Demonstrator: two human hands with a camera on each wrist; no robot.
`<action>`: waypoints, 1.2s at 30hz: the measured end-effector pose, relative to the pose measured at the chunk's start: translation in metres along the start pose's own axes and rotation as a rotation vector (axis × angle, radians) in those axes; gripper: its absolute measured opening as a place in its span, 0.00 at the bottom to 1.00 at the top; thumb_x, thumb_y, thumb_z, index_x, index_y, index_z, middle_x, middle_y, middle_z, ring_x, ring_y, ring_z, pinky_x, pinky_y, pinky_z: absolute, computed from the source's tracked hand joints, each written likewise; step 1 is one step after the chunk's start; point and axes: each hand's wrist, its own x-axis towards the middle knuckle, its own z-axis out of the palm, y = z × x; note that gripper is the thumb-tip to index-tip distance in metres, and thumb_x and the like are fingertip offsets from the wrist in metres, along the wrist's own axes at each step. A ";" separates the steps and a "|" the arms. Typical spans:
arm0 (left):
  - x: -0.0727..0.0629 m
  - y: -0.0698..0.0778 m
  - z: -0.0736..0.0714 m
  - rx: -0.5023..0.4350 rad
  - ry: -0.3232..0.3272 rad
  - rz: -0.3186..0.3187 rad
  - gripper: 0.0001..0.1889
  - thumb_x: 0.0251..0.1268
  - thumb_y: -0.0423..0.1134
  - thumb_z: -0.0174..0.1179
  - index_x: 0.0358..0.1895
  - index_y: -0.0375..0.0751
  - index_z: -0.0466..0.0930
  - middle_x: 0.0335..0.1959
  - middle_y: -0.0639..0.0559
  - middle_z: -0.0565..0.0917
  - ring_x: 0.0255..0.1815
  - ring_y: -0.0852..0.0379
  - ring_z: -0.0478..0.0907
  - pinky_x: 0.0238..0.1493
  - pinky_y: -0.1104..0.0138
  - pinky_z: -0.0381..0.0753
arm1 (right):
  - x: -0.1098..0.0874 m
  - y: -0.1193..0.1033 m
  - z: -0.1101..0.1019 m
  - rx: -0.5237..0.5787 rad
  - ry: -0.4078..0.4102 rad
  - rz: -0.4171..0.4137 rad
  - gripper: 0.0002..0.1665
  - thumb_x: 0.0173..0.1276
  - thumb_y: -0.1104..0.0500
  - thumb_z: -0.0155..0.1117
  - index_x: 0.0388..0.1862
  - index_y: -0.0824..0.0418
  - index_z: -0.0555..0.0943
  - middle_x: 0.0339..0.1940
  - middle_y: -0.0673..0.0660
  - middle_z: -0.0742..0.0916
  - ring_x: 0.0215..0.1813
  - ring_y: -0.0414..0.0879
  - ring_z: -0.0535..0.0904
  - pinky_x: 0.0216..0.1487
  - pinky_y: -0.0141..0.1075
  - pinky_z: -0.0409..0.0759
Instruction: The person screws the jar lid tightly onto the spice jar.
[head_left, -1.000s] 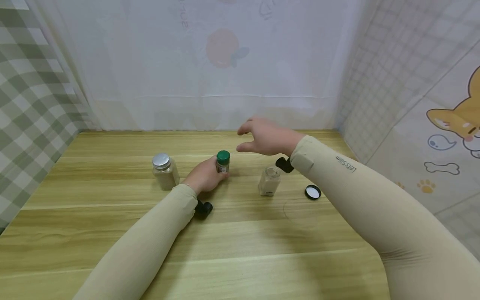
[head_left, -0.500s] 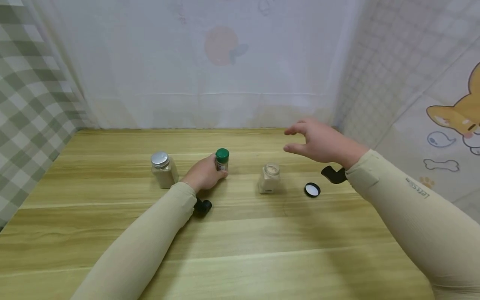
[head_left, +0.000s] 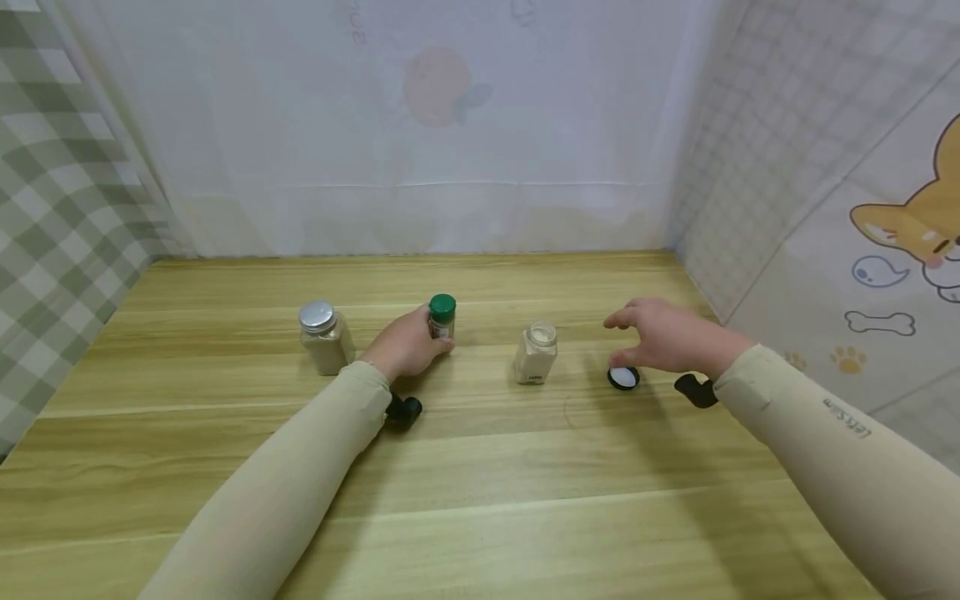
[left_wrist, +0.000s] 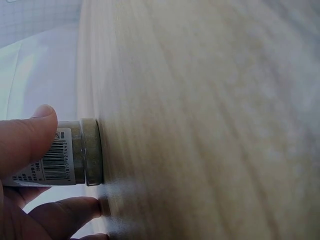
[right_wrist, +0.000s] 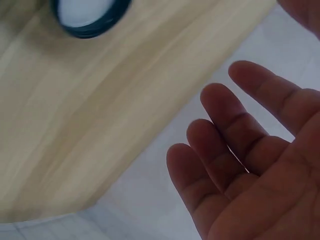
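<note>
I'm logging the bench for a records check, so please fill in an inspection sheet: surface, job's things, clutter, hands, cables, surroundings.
Surface: wood-grain table.
Job's things: green-capped spice bottle, upright; clear open jar, upright, pale contents; black lid, white inside facing up; silver-lidded jar, upright, lid on.
Clutter: nothing seen.
Hands: left hand grips the green-capped spice bottle; right hand holds nothing, fingers apart from the black lid beside it.
Cables: nothing seen.
Surroundings: white fruit-print sheet behind, green-and-white checked cloth at picture left, dog-print sheet at picture right.
</note>
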 end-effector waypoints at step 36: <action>-0.001 0.001 0.002 0.027 0.007 -0.016 0.26 0.78 0.50 0.62 0.70 0.44 0.69 0.68 0.41 0.80 0.72 0.40 0.76 0.74 0.44 0.72 | -0.005 0.032 0.052 -0.016 -0.028 -0.050 0.26 0.57 0.56 0.83 0.53 0.60 0.85 0.45 0.56 0.85 0.50 0.53 0.79 0.54 0.51 0.80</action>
